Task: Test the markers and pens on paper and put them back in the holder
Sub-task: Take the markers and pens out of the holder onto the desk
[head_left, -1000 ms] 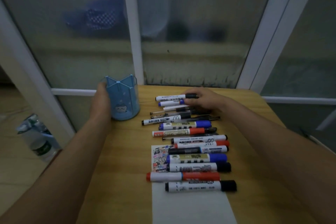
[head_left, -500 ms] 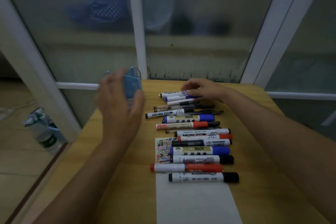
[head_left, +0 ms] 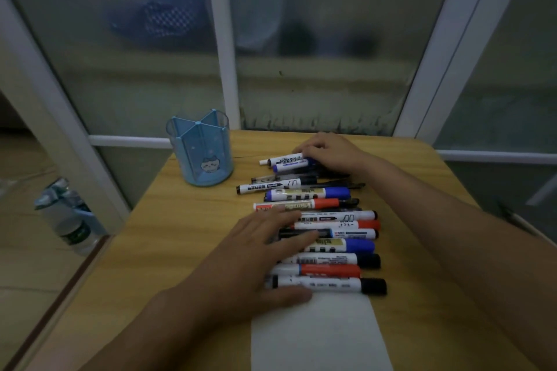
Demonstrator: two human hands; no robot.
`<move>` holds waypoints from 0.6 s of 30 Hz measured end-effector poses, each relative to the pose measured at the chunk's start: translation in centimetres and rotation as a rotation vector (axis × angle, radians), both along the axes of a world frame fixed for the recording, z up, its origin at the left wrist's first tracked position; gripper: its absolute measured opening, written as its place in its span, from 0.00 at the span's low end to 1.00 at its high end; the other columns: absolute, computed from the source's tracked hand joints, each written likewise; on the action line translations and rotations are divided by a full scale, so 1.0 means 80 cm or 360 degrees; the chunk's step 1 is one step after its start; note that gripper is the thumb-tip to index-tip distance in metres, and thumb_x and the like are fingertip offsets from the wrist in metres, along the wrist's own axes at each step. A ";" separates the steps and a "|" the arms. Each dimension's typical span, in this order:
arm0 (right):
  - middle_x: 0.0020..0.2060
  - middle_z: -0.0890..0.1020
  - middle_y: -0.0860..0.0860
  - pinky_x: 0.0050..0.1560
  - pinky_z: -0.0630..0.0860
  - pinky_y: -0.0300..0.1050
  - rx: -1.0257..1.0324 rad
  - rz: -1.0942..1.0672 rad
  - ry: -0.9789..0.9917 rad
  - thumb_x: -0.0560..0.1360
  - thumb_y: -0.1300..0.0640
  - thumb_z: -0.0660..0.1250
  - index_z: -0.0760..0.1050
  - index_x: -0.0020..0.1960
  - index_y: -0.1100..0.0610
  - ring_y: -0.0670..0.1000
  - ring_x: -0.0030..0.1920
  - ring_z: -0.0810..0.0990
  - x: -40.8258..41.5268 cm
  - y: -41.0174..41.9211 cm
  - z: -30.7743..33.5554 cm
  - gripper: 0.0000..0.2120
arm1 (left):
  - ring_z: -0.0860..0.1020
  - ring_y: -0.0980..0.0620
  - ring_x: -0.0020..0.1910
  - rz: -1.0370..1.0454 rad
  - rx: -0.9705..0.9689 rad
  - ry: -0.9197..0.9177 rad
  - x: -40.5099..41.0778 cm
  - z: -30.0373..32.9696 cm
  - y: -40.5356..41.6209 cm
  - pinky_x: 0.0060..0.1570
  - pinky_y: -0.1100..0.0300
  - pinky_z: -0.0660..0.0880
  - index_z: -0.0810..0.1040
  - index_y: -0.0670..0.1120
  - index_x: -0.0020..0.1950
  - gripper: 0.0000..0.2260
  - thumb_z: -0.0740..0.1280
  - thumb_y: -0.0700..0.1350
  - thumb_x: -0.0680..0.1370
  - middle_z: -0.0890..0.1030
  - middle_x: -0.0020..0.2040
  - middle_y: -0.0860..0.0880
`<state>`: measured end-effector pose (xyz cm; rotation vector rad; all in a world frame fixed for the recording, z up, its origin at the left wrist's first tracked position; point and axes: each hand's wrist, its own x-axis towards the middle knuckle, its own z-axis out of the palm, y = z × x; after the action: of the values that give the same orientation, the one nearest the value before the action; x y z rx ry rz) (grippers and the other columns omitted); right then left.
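Several markers [head_left: 319, 232] hidden under my left hand [head_left: 265, 253], spread flat; right hand [head_left: 328, 149] curled on marker at 12 o'clock, grip unclear. Holder [head_left: 200, 150] at 10 o'clock, compartments bare.

Empty blue divided holder [head_left: 200, 153] upright beside a row of capped markers [head_left: 328, 235] lying across white paper [head_left: 316, 337].

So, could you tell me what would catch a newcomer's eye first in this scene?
Most striking is the row of markers and pens lying side by side down the middle of the wooden table, the nearest ones on a white paper strip. The left hand lies flat across the near markers, the right hand on the far ones. A blue holder stands upright at far left.
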<state>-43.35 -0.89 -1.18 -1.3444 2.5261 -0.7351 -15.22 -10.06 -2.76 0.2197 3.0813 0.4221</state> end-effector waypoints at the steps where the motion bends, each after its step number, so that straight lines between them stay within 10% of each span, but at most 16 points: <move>1: 0.55 0.78 0.39 0.50 0.67 0.38 -0.0006 -0.0008 0.0021 0.83 0.51 0.60 0.81 0.64 0.50 0.40 0.54 0.73 0.002 0.000 0.000 0.14 | 0.40 0.61 0.76 0.0001 0.0000 0.0021 -0.002 -0.001 -0.001 0.76 0.47 0.50 0.44 0.75 0.73 0.32 0.57 0.74 0.73 0.41 0.77 0.67; 18: 0.63 0.78 0.46 0.59 0.70 0.44 -0.0062 -0.0150 0.0223 0.82 0.50 0.63 0.74 0.69 0.47 0.46 0.63 0.74 0.046 0.063 0.041 0.16 | 0.45 0.63 0.75 0.0138 0.0128 0.0019 0.017 0.003 -0.009 0.73 0.57 0.54 0.46 0.74 0.73 0.39 0.66 0.71 0.70 0.43 0.76 0.68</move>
<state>-39.67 4.19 2.09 -1.3412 2.7145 -0.7353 -13.85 -10.77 -2.51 0.0907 3.0970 0.5504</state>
